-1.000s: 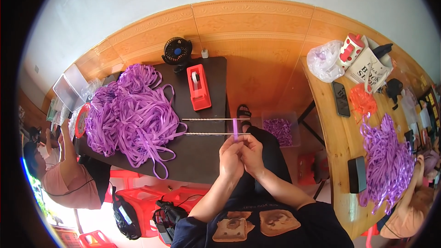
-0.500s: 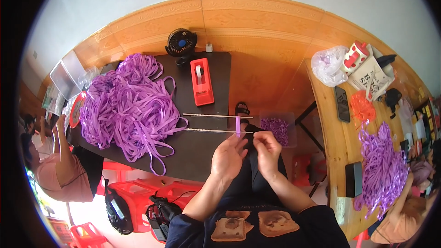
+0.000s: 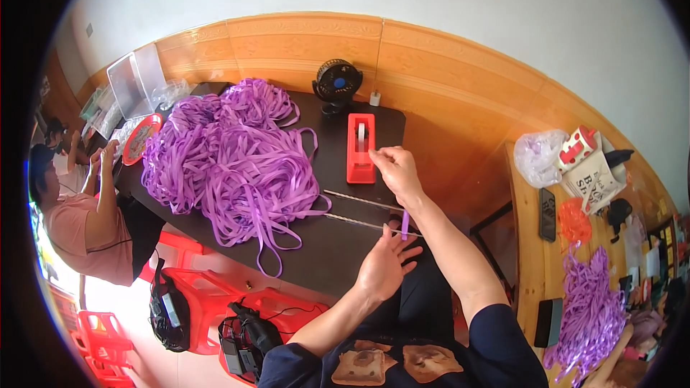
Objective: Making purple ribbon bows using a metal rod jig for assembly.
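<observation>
Two thin twisted metal rods (image 3: 359, 223) extend over the dark table's edge, with a short band of purple ribbon (image 3: 405, 224) around them near their right ends. Just below the nearer rod is my left hand (image 3: 381, 269), fingers spread and thumb up by the rod; whether it touches is unclear. My right hand (image 3: 399, 174) reaches to the front right of the red tape dispenser (image 3: 352, 162), its thumb and forefinger pinched; anything between them is too small to make out. A large heap of purple ribbon (image 3: 237, 158) lies to the left, one strand reaching the rods.
A black fan (image 3: 338, 80) stands behind the dispenser. On the right, a wooden table (image 3: 528, 269) holds more purple ribbon (image 3: 589, 309), a phone (image 3: 547, 214) and bags. Red stools (image 3: 201, 302) with black bags are at lower left. A person (image 3: 100, 223) sits on the left.
My right hand has moved from the rods' right ends up to the tape dispenser. The left hand stays by the rods, fingers more spread. The whole view has shifted.
</observation>
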The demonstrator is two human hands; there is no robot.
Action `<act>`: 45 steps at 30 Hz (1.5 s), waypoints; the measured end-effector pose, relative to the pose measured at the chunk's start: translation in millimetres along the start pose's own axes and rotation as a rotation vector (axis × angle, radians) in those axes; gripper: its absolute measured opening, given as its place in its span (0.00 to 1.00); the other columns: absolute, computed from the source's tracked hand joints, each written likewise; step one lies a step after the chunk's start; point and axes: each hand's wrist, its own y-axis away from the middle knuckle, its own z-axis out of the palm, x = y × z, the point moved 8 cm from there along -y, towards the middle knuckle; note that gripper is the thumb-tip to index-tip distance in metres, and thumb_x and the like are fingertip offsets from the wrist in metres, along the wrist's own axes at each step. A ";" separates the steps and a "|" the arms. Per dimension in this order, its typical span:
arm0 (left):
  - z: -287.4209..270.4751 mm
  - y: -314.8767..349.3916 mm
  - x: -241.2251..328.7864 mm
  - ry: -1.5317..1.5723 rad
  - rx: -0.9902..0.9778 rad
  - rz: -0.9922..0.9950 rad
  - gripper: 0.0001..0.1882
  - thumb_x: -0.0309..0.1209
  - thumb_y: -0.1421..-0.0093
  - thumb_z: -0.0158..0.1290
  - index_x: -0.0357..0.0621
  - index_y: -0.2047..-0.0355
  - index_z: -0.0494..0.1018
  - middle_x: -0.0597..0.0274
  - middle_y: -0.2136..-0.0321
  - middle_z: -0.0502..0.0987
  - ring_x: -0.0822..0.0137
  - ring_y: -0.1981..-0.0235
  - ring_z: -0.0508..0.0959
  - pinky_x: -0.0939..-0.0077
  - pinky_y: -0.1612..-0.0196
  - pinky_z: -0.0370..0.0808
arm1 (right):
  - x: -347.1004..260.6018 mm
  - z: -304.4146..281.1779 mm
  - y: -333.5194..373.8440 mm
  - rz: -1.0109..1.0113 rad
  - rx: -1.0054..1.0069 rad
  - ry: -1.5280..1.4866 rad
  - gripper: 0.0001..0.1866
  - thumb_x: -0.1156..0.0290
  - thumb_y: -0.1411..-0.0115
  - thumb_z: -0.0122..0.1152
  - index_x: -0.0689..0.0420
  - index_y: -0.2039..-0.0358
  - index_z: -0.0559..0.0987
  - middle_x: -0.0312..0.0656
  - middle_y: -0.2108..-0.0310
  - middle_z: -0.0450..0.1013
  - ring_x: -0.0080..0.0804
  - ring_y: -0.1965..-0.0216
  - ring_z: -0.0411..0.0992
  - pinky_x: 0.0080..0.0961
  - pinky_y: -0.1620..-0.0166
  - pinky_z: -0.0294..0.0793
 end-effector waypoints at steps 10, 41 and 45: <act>0.3 -2.8 1.6 0.078 -0.043 0.004 0.38 0.59 0.35 0.32 0.38 0.39 0.54 0.59 0.42 0.62 0.61 0.44 0.63 0.63 0.42 0.54 | 8.2 30.0 0.6 0.285 -0.018 -0.435 0.05 0.74 0.43 0.60 0.60 0.74 0.78 0.31 0.76 0.72 0.15 0.72 0.64 0.14 0.66 0.61; -3.6 -4.5 1.8 0.040 -0.010 0.029 0.35 0.55 0.33 0.29 0.40 0.37 0.52 0.57 0.41 0.61 0.56 0.42 0.63 0.62 0.45 0.58 | 20.9 -52.7 71.2 0.210 -0.750 -0.072 0.06 0.75 0.44 0.55 0.62 0.75 0.77 0.49 0.46 0.66 0.32 0.51 0.64 0.29 0.48 0.62; -3.7 -3.4 0.1 0.048 -0.002 0.025 0.35 0.55 0.33 0.29 0.40 0.37 0.53 0.57 0.41 0.61 0.57 0.43 0.63 0.62 0.45 0.58 | 40.0 -51.8 79.2 0.171 -0.808 0.031 0.05 0.73 0.44 0.57 0.59 0.74 0.78 0.48 0.47 0.67 0.37 0.47 0.60 0.34 0.44 0.57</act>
